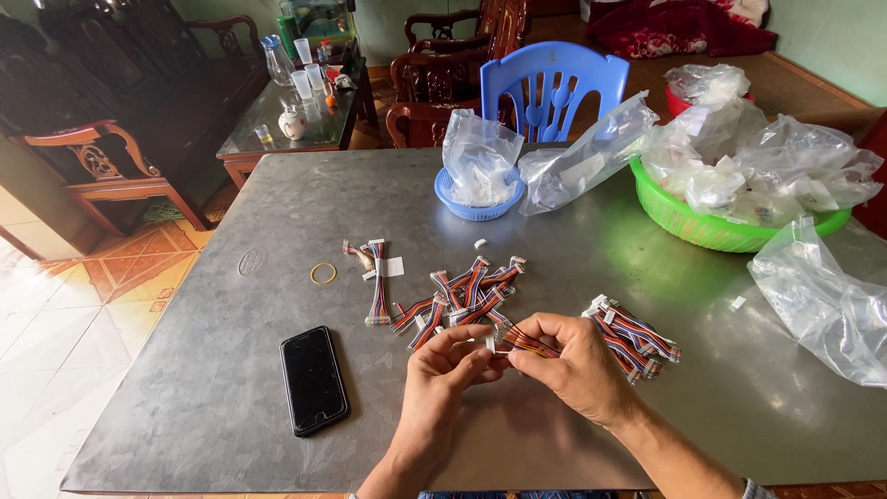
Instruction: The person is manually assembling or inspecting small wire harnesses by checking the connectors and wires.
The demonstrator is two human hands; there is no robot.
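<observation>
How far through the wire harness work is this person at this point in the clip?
Looks partway. Seemingly done: a banded bundle of multicoloured ribbon-wire harnesses lies apart, and another stack sits beside the right hand. In hand: the left hand and right hand pinch one striped wire harness between them. Left: a loose pile of harnesses, a yellow rubber band and the green basket of clear bags.

A short multicoloured ribbon cable point(525, 340) (white connector at its left end) lies level, just before the loose cable pile point(462, 294).
</observation>
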